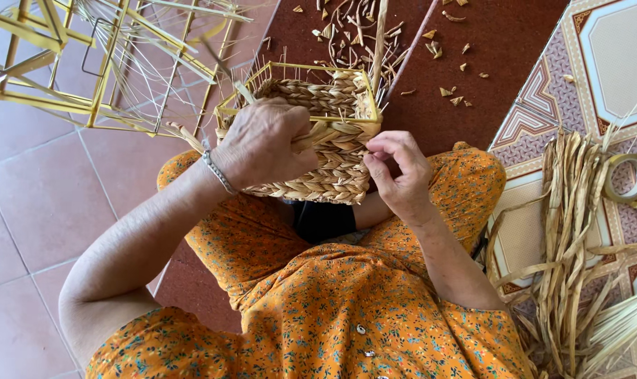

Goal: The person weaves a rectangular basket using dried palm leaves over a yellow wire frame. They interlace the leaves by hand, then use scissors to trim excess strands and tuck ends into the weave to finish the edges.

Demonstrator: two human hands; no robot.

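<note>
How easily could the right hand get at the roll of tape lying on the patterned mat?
Probably yes, with a stretch. The right hand is at the woven basket, and the roll of tape lies uncovered on the same side, beyond the dried straw strips.

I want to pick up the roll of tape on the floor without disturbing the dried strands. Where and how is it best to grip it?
Probably pinch the roll of tape at its far outer rim, one finger through the open centre, coming from above. It lies flat with the hole facing up, and the bundle of dried strands lies close on its inner side and near edge, so the far edge looks freest.
</note>
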